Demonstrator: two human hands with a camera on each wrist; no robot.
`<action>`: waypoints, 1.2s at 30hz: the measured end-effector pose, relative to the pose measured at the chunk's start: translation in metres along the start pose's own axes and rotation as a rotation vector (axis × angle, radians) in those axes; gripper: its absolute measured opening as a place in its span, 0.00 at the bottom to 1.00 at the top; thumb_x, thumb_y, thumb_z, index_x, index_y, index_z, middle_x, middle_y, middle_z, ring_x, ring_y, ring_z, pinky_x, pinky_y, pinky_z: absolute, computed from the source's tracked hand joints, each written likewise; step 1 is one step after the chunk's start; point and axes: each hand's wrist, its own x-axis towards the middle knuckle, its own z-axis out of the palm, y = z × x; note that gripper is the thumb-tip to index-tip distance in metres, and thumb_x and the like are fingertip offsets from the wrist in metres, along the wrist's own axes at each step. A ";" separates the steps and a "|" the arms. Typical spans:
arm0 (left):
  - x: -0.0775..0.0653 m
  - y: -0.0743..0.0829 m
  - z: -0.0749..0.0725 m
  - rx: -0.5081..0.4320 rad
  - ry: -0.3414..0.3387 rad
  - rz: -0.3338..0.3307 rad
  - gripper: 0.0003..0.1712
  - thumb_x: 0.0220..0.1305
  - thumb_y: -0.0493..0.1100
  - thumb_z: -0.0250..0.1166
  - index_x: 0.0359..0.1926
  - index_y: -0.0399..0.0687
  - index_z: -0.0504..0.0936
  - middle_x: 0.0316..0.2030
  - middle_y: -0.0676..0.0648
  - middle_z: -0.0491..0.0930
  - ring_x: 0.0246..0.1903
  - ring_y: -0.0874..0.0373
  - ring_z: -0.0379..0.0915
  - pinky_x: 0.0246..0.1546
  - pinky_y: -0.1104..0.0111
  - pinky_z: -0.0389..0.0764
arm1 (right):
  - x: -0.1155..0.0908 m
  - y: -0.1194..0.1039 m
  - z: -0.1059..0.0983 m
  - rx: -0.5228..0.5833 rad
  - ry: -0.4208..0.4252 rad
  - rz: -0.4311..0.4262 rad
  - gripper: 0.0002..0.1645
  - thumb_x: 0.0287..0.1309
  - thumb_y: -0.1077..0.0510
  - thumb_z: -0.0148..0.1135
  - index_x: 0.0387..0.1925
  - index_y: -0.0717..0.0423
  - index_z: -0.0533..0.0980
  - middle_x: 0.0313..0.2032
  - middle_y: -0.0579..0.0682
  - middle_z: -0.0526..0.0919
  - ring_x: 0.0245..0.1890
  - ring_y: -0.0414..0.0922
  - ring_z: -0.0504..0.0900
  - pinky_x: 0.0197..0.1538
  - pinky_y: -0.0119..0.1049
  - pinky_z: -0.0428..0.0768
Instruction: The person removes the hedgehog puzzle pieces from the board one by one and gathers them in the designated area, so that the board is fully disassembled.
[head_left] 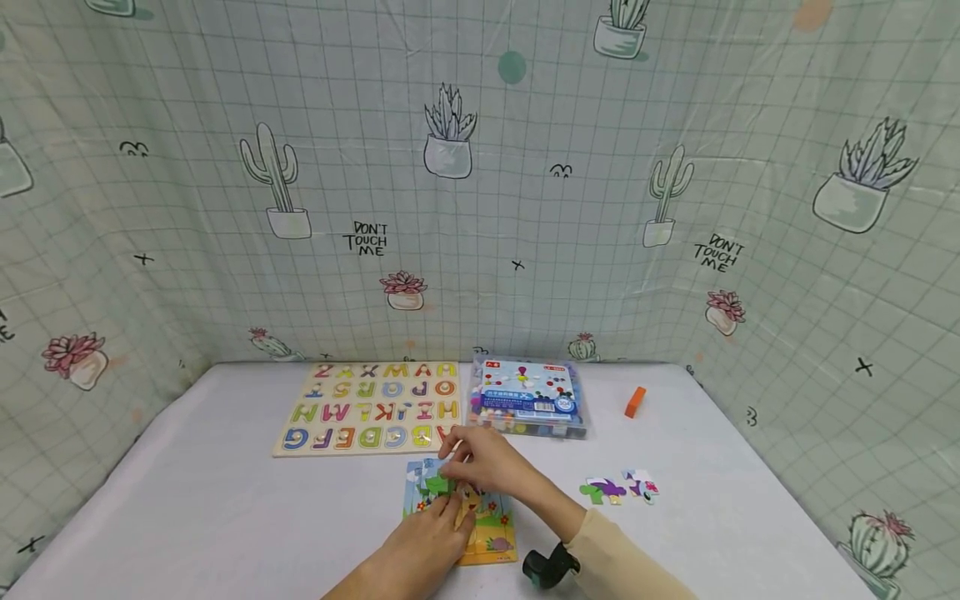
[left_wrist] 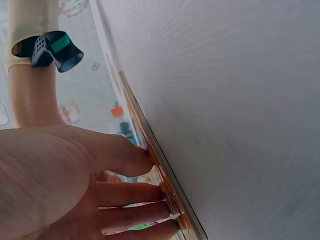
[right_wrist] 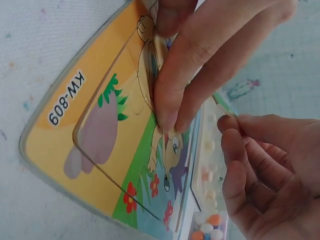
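Observation:
A small jigsaw puzzle board (head_left: 491,552) lies at the front of the table, printed with a cartoon figure, red flowers and a purple hedgehog-like shape. My left hand (head_left: 433,533) rests on its lower left part, and its fingertips press on the picture in the right wrist view. Over the board's top edge, my right hand (head_left: 483,458) pinches between thumb and forefinger at a green puzzle piece (head_left: 437,484); most of the piece's grip is hidden by the fingertips. Two loose puzzle pieces, one purple and green (head_left: 603,490) and one white and pink (head_left: 642,486), lie to the right.
Behind the puzzle lies a wooden alphabet board (head_left: 367,408) with coloured letters. Beside it stands a clear plastic box (head_left: 527,398) of colourful parts. An orange block (head_left: 635,402) lies farther right. A black wrist camera (head_left: 549,567) sits at the right sleeve. Patterned cloth (head_left: 510,200) surrounds the table.

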 end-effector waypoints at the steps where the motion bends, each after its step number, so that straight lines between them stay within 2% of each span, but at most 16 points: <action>1: 0.000 0.000 0.000 -0.001 -0.002 -0.005 0.22 0.66 0.47 0.62 0.60 0.49 0.79 0.60 0.40 0.77 0.56 0.51 0.75 0.49 0.67 0.82 | 0.000 0.001 -0.001 0.007 0.002 -0.008 0.07 0.59 0.57 0.67 0.38 0.54 0.78 0.26 0.46 0.86 0.22 0.40 0.82 0.35 0.29 0.76; 3: 0.000 0.000 0.000 0.000 -0.002 -0.013 0.22 0.66 0.46 0.62 0.60 0.49 0.79 0.60 0.40 0.77 0.56 0.50 0.76 0.50 0.66 0.82 | -0.001 0.002 -0.003 0.008 0.016 -0.021 0.07 0.59 0.58 0.67 0.38 0.55 0.78 0.27 0.47 0.86 0.24 0.39 0.82 0.35 0.28 0.77; 5: 0.000 0.001 0.000 -0.002 -0.007 -0.019 0.22 0.66 0.45 0.61 0.60 0.49 0.79 0.60 0.40 0.77 0.57 0.50 0.76 0.51 0.66 0.82 | -0.003 0.004 -0.005 0.015 0.025 -0.023 0.07 0.59 0.59 0.67 0.38 0.55 0.78 0.29 0.48 0.86 0.25 0.38 0.82 0.29 0.28 0.78; 7: 0.000 0.001 0.001 -0.006 -0.013 -0.022 0.22 0.67 0.45 0.61 0.61 0.49 0.78 0.60 0.40 0.77 0.58 0.50 0.76 0.52 0.65 0.82 | -0.005 0.007 -0.008 0.024 0.036 -0.016 0.06 0.60 0.59 0.66 0.38 0.55 0.79 0.30 0.49 0.86 0.26 0.38 0.81 0.27 0.27 0.77; 15: 0.002 0.002 0.000 -0.031 -0.023 -0.035 0.22 0.68 0.43 0.59 0.62 0.49 0.78 0.61 0.39 0.76 0.59 0.49 0.75 0.52 0.63 0.82 | -0.022 0.023 -0.027 0.060 0.045 -0.027 0.07 0.61 0.59 0.65 0.39 0.57 0.79 0.29 0.50 0.87 0.27 0.44 0.84 0.28 0.29 0.79; 23: 0.001 0.002 -0.002 -0.057 -0.065 -0.043 0.23 0.69 0.45 0.58 0.64 0.49 0.76 0.63 0.38 0.74 0.61 0.47 0.74 0.54 0.62 0.81 | -0.041 0.045 -0.041 0.098 0.021 0.029 0.08 0.63 0.59 0.63 0.42 0.58 0.79 0.30 0.51 0.87 0.25 0.48 0.84 0.25 0.31 0.78; 32: 0.001 0.003 -0.003 -0.065 -0.074 -0.047 0.24 0.69 0.45 0.58 0.64 0.49 0.75 0.64 0.38 0.73 0.61 0.47 0.73 0.54 0.60 0.81 | -0.060 0.065 -0.052 0.100 0.021 0.052 0.10 0.63 0.58 0.63 0.42 0.61 0.79 0.29 0.52 0.87 0.24 0.42 0.82 0.26 0.31 0.79; 36: 0.000 0.003 -0.003 -0.062 -0.067 -0.043 0.24 0.69 0.46 0.59 0.64 0.49 0.76 0.63 0.38 0.73 0.61 0.47 0.73 0.53 0.61 0.81 | -0.065 0.072 -0.055 0.114 0.022 0.070 0.11 0.63 0.58 0.62 0.42 0.62 0.79 0.29 0.52 0.86 0.25 0.43 0.82 0.25 0.30 0.78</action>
